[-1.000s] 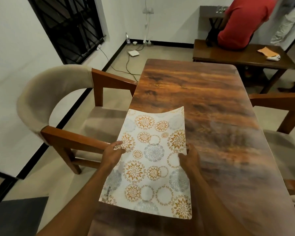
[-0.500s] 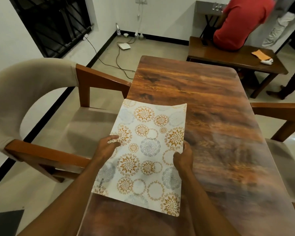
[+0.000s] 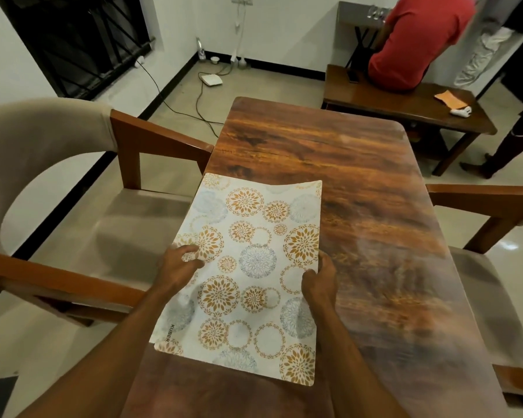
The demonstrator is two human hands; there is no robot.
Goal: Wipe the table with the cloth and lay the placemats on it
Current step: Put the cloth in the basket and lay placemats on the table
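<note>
Gripping thin, bendy, rectangular placemat (image 3: 254,267) by both long edges: left hand (image 3: 178,263) with fingers curled over the top, right hand (image 3: 319,277) pinching the rim. Spread over near left of glossy wood-grain counter (image 3: 360,182), far edge slightly curled; white with orange and grey floral circles.

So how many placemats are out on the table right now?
1. The placemat is at the table's near left side, overhanging its left edge, with the left hand and right hand gripping its sides. Another could be hidden underneath it.
</note>
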